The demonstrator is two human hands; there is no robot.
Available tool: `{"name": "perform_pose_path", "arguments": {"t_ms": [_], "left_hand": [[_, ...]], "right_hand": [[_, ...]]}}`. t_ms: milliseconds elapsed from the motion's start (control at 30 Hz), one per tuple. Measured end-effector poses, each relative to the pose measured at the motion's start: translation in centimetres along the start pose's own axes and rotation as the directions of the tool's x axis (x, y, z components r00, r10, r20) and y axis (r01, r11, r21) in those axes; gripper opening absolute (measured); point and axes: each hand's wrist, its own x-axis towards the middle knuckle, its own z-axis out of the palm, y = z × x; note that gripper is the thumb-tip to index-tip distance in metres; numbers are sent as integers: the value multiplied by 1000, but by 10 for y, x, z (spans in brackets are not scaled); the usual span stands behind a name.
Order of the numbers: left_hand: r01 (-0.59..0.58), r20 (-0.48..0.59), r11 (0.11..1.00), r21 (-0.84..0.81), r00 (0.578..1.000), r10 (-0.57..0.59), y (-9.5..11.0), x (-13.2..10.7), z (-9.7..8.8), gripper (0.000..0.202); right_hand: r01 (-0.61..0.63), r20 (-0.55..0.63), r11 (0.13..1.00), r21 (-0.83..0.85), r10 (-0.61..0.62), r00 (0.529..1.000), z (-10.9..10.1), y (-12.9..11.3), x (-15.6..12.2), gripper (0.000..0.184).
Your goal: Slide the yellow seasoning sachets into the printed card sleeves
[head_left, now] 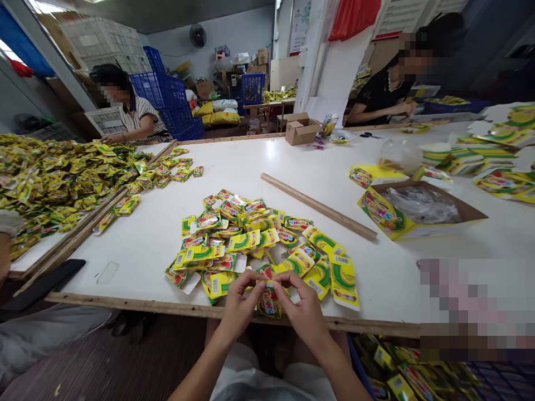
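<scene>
Both of my hands meet over the near edge of the white table, in front of a loose pile of small yellow-green cartons (242,240). Between them is one small carton (270,303), its colourful front facing me. My left hand (244,298) pinches its upper left edge between thumb and fingers. On the upper right edge, my right hand (298,298) grips in the same way, thumb against the carton. White end flaps stick out of several cartons in the pile.
A wooden stick (317,206) lies beyond the pile. To the right stands an open display box (418,211) with clear plastic inside. At left, a wooden strip borders a big heap of small packets (62,184). Two people sit across the table. A blue crate (359,362) of cartons stands below right.
</scene>
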Motion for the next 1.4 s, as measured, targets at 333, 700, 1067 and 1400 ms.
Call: {"name": "perform_pose_path", "arguments": {"t_ms": [333, 700, 1067, 1400], "left_hand": [[-123, -1, 991, 58, 992, 123, -11, -16, -1, 22], [60, 31, 791, 609, 995, -99, -24, 4, 10, 41], [-82, 137, 986, 148, 989, 61, 0, -10, 20, 13], [-85, 132, 995, 50, 988, 77, -22, -8, 7, 14]], "right_hand": [[80, -56, 995, -62, -84, 995, -11, 1, -20, 16], [-61, -150, 710, -702, -63, 987, -186, 29, -71, 43], [-23, -38, 995, -100, 19, 999, -21, 20, -26, 25], [1, -99, 1000, 7, 0, 995, 6, 49, -27, 22]]}}
